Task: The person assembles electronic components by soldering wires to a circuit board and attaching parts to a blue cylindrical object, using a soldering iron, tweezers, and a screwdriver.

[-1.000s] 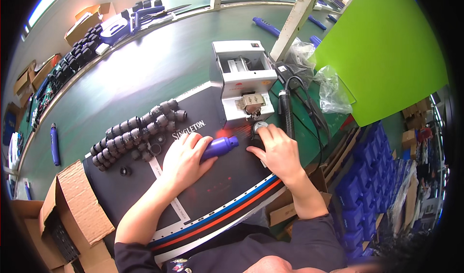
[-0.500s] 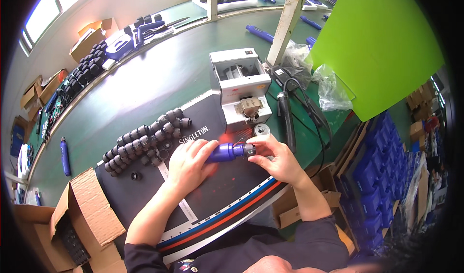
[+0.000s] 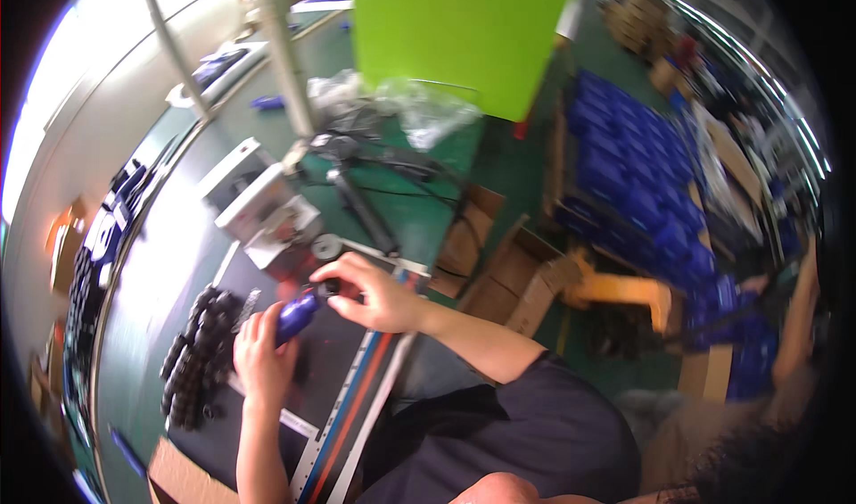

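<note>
My left hand (image 3: 262, 361) is wrapped round a blue cylindrical handle (image 3: 296, 317), holding it over the dark mat (image 3: 334, 361). At the handle's far end, the fingers of my right hand (image 3: 382, 297) close on a small black collar (image 3: 329, 287); blur hides whether it is seated on the handle. Beside my left hand lies a heap of black ring-shaped collars (image 3: 196, 352). Beyond the hands stands a white and grey bench machine (image 3: 259, 205), with a small round metal piece (image 3: 326, 246) next to it.
A black rod-shaped tool (image 3: 361, 211) with cables lies right of the machine. Further off are clear plastic bags (image 3: 423, 116) and a green panel (image 3: 459, 31). To the right stand open cartons (image 3: 508, 276), stacked blue trays (image 3: 624, 165), an orange pallet-truck part (image 3: 615, 290) and another person's arm (image 3: 800, 299).
The view has swung to the right, so the bench appears further left and turned, and another person's arm shows. Both hands keep hold of the blue handle and its black collar.
</note>
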### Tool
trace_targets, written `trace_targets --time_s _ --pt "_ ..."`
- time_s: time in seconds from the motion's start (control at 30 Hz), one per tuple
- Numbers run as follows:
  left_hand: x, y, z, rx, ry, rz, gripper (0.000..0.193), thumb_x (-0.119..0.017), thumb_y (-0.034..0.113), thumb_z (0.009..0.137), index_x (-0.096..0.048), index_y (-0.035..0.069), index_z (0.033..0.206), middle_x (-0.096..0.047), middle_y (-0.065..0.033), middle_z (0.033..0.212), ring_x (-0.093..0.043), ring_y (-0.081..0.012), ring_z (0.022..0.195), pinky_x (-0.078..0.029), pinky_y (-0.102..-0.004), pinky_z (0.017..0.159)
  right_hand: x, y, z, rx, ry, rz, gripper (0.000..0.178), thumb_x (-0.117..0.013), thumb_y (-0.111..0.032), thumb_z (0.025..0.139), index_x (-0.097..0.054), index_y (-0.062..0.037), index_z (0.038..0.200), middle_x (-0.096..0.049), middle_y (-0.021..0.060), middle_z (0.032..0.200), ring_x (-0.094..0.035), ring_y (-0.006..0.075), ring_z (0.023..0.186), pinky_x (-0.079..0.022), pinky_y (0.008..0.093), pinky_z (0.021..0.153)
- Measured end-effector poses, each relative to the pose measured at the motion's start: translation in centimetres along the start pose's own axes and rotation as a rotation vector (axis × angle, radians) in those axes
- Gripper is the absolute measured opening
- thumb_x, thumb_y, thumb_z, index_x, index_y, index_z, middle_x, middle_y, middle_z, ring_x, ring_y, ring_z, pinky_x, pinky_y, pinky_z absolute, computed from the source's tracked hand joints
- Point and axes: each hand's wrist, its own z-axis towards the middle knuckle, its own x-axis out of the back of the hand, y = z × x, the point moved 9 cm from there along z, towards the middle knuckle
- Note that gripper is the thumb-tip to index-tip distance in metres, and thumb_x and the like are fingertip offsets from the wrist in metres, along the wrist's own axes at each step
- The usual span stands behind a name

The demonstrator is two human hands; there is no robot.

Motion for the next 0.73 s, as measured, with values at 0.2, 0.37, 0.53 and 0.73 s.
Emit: trace_targets --time_s 0.2,0.37,0.53,0.73 --pt "-0.5 -3.2 -1.7 0.053 -0.085 0.194 0.053 -0.074 0.017 0.088 -0.057 0.009 0.138 -0.058 -0.0177 0.121 -0.058 -0.0404 0.115 -0.051 -0.0504 0.093 0.2 3.2 0.2 -0.029 0.117 -0.519 0.043 -0.075 -0.017 0.087 -0.055 -0.0027 0.122 -0.061 0.0165 0.116 -0.064 0.0351 0.108 -0.054 0.0457 0.091" --pt "-0.9 -6.9 -3.5 0.134 -0.145 0.322 0.058 -0.073 0.025 0.092 -0.053 0.006 0.142 -0.054 -0.0199 0.124 -0.056 -0.0421 0.116 -0.050 -0.0508 0.094 -2.5 3.1 1.3 0.097 0.122 -0.723 0.051 -0.078 -0.027 0.086 -0.053 -0.0016 0.122 -0.061 0.0169 0.113 -0.063 0.0357 0.111 -0.058 0.0447 0.088" --pt "-0.1 -5.6 -3.4 0.104 -0.090 0.388 0.067 -0.075 0.028 0.090 -0.048 0.008 0.148 -0.053 -0.0183 0.135 -0.053 -0.0405 0.125 -0.045 -0.0522 0.104 2.1 -0.9 -3.4 0.271 0.367 -0.561 0.028 -0.077 -0.024 0.089 -0.063 -0.0079 0.108 -0.063 0.0113 0.109 -0.065 0.0316 0.103 -0.057 0.0415 0.080" --pt "1.4 -1.1 -2.9 -0.115 -0.022 0.384 0.079 -0.074 0.041 0.092 -0.041 0.009 0.156 -0.042 -0.0187 0.154 -0.036 -0.0425 0.146 -0.030 -0.0583 0.119 12.8 0.6 -14.6 0.044 0.736 -0.479 0.012 -0.073 -0.014 0.093 -0.066 -0.0059 0.088 -0.066 0.0099 0.088 -0.068 0.0279 0.081 -0.055 0.0404 0.069"
